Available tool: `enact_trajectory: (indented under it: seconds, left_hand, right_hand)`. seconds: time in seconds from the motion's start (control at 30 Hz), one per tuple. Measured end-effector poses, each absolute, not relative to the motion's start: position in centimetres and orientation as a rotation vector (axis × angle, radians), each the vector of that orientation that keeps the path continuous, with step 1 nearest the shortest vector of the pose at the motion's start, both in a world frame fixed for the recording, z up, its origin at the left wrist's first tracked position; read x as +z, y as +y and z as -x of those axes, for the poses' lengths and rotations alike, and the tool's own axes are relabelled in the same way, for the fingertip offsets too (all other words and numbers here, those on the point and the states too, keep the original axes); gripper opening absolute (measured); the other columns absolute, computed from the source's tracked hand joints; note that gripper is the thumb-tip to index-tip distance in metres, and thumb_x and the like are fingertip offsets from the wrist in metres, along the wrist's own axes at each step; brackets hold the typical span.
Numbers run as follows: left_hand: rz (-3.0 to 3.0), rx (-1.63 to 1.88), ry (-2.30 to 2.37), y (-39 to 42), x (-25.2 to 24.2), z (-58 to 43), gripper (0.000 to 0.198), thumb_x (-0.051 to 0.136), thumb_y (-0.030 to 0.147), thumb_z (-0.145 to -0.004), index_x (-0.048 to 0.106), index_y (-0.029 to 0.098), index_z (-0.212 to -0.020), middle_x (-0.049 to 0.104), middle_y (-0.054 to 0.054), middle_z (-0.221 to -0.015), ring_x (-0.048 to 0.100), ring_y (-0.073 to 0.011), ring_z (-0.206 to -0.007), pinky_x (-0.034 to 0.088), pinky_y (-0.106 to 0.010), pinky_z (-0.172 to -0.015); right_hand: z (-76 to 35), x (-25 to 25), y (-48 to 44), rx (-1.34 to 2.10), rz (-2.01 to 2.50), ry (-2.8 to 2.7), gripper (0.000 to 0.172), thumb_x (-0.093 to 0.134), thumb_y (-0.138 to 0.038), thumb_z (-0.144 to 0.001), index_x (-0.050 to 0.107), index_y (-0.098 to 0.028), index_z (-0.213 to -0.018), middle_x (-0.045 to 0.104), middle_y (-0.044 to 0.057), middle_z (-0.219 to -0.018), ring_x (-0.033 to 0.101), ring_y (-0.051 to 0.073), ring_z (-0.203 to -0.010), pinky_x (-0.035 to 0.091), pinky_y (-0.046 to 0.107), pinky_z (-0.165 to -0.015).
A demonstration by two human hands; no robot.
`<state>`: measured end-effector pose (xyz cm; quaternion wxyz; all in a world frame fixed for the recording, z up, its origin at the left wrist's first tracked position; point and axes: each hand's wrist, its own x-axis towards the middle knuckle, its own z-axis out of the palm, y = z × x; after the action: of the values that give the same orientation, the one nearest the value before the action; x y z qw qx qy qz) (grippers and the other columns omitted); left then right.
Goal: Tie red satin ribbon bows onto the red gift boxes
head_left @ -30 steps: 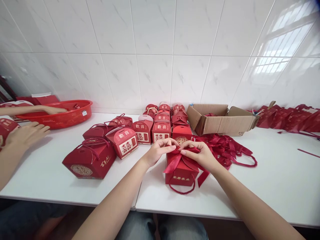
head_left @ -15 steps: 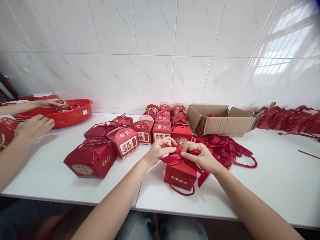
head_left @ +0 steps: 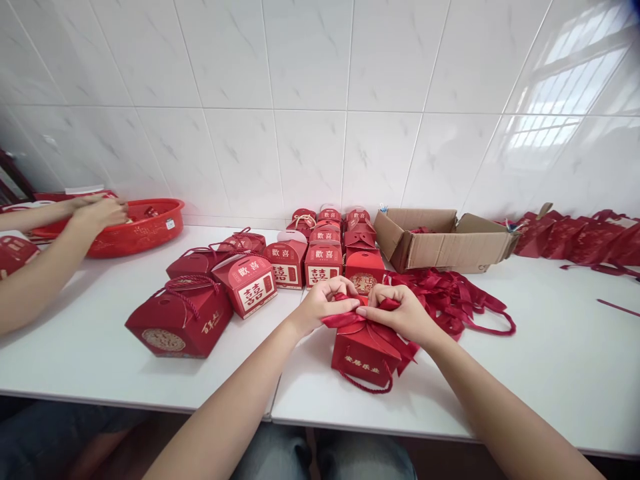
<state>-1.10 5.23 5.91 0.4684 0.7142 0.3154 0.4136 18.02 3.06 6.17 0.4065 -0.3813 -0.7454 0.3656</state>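
Observation:
A small red gift box with gold lettering and a cord handle stands on the white table just in front of me. A red satin ribbon lies across its top. My left hand pinches the ribbon at the box's left top. My right hand pinches the ribbon on the right, and the fingertips of both hands meet over the box. Ribbon tails hang down the box's right side.
Several red gift boxes stand in rows behind and to the left. A loose heap of red ribbons lies to the right, before an open cardboard box. Another person's hands are at a red basin at far left. Flat red boxes lie at far right.
My hands have drawn closer together over the box, tightening the ribbon. The other person's hands have both moved up to the red basin.

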Motion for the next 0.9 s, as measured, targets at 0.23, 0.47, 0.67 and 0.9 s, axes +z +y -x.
enact_trajectory:
  seconds: [0.23,0.47,0.67,0.9]
  left_hand:
    - [-1.665,1.054,0.803,4.9,6.1,0.6,0.034,0.068,0.025,-0.067,0.038,0.017,-0.053,0.052,-0.001,-0.082,0.048,-0.0130,-0.075,0.038,-0.027,-0.072]
    - [-1.507,1.049,0.750,5.1,5.6,0.5,0.033,0.069,0.022,-0.067,0.039,0.015,-0.053,0.050,0.001,-0.083,0.045,-0.0097,-0.068,0.035,-0.026,-0.066]
    - [-1.375,1.030,0.667,5.1,5.5,0.6,0.039,0.071,0.024,-0.065,0.034,0.016,-0.055,0.050,0.001,-0.082,0.046,-0.0094,-0.069,0.035,-0.025,-0.066]
    - [-1.320,1.105,0.702,5.6,5.4,1.0,0.050,0.073,0.030,-0.066,0.027,0.016,-0.055,0.048,0.002,-0.081,0.039,-0.0060,-0.061,0.031,-0.023,-0.059]
  right_hand:
    - [-18.5,6.4,3.3,0.920,0.936,-2.005,0.040,0.069,-0.037,-0.076,0.042,-0.018,-0.055,0.046,-0.003,-0.060,0.042,0.010,-0.059,0.036,0.027,-0.058]
    - [-18.6,6.4,3.2,0.933,0.891,-2.030,0.038,0.067,-0.034,-0.078,0.042,-0.018,-0.055,0.047,-0.002,-0.060,0.043,0.011,-0.060,0.037,0.027,-0.059]
    - [-19.0,6.4,3.1,1.002,0.851,-1.931,0.031,0.067,-0.038,-0.079,0.053,-0.018,-0.060,0.055,0.000,-0.070,0.047,0.012,-0.064,0.038,0.028,-0.064]
    - [-19.2,5.9,3.9,1.069,0.821,-1.616,0.031,0.056,-0.043,-0.086,0.059,-0.019,-0.066,0.057,0.003,-0.097,0.052,0.016,-0.091,0.039,0.030,-0.084]
